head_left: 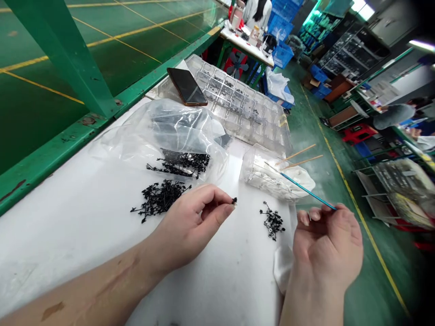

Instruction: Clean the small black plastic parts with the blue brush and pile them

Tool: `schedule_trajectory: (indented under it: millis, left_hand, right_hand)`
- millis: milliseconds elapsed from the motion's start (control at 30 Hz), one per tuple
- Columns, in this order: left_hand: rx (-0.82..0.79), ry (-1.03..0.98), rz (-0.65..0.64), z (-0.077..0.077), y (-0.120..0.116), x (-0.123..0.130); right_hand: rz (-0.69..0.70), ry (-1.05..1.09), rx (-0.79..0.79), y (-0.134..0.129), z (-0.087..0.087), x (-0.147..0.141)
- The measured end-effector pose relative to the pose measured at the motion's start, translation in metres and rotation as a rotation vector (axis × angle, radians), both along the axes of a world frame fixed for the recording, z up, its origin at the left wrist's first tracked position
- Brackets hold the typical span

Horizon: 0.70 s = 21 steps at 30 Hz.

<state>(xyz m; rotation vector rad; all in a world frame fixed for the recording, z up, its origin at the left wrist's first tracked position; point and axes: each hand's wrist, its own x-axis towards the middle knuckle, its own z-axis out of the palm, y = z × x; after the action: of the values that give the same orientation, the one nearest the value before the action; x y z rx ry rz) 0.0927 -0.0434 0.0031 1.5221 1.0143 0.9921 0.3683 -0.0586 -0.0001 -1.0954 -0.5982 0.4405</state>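
Note:
My left hand [200,217] is closed, pinching a small black part [234,200] between thumb and forefinger above the white tabletop. In my right hand [328,244] is a thin blue stick [306,190] with a fine, pale end, gripped between thumb and fingers. That end points at the clear plastic box [249,165] holding crumpled white material; whether it touches is unclear. Beside my left hand lies a pile of black stemmed parts [163,197]. A smaller pile of black parts [273,222] sits between my hands.
A clear plastic bag [170,131] with more black parts lies behind the pile. Beyond it are a compartment tray [244,108] of small parts and a phone [187,87]. Two wooden sticks [302,160] jut from the box. A green metal frame [102,117] borders the left side.

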Motion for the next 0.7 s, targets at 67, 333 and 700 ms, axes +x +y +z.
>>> schedule_trajectory:
  millis: [67, 333, 700]
  left_hand:
    - [-0.005, 0.010, -0.009, 0.000, 0.000, 0.000]
    - [0.010, 0.076, -0.034, -0.004, 0.000, -0.002]
    - [0.028, 0.090, -0.032, -0.002, 0.002, -0.002]
  right_hand:
    - [-0.251, -0.204, -0.033, 0.004, -0.005, 0.009]
    - [-0.424, -0.412, -0.172, 0.008, -0.013, 0.003]
    - [-0.434, -0.382, -0.135, 0.008, -0.014, 0.010]
